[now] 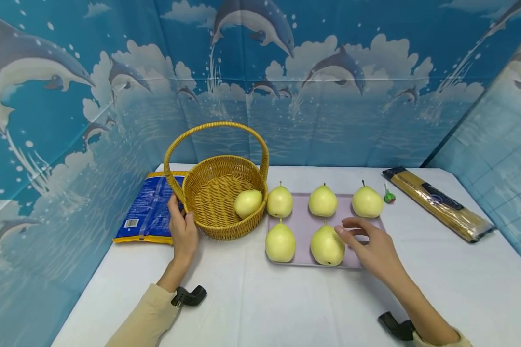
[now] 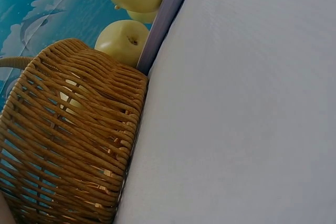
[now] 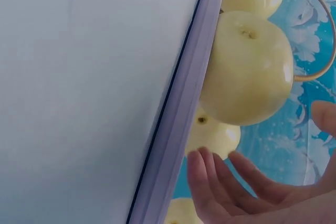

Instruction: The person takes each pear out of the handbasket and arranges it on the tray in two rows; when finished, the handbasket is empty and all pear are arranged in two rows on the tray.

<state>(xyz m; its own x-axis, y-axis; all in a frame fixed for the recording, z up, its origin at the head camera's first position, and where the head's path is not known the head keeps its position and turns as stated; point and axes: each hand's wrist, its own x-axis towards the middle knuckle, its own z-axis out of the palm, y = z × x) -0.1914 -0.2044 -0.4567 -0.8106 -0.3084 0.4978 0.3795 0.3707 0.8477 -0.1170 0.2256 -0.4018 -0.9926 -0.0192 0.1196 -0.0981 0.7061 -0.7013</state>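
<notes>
My left hand (image 1: pixel 184 233) holds the left side of a wicker basket (image 1: pixel 232 233), near the base of its arched handle. The left wrist view shows the woven side of the basket (image 2: pixel 79 140) close up. Inside the basket lies one yellow-green pear (image 1: pixel 248 204). My right hand (image 1: pixel 375 248) hovers over the right part of a pale purple tray (image 1: pixel 301 241), fingers spread and bent slightly, nothing between them. Nearest to it is the front pear (image 1: pixel 327 246); in the right wrist view a gap separates the fingers (image 3: pixel 231 187) from this pear (image 3: pixel 249 72).
Several other pears stand on the tray, one at front left (image 1: pixel 280 242) and a back row (image 1: pixel 323 201). A blue and yellow packet (image 1: pixel 149 209) lies behind the left hand. Toward the right are a green-headed wrapped lollipop (image 1: pixel 389 196) and a long golden packet (image 1: pixel 438 202).
</notes>
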